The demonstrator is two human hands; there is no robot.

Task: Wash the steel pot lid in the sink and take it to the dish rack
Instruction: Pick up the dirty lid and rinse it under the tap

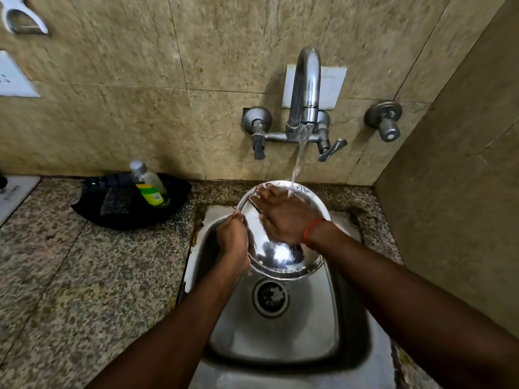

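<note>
Steel pot lid tilted over the sink, far edge under the tap stream. Left hand grips its left rim; right hand lies flat, open, across it.

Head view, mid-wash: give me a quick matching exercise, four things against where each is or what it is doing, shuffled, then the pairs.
Column one:
1. steel pot lid
2. left hand
3. right hand
4. soap bottle

Column two:
A. lying in the black tray on the counter
B. gripping the lid's left rim
C. held tilted over the sink under the running tap
D. spread flat on the lid's face

Pairs: 1-C, 2-B, 3-D, 4-A
</note>
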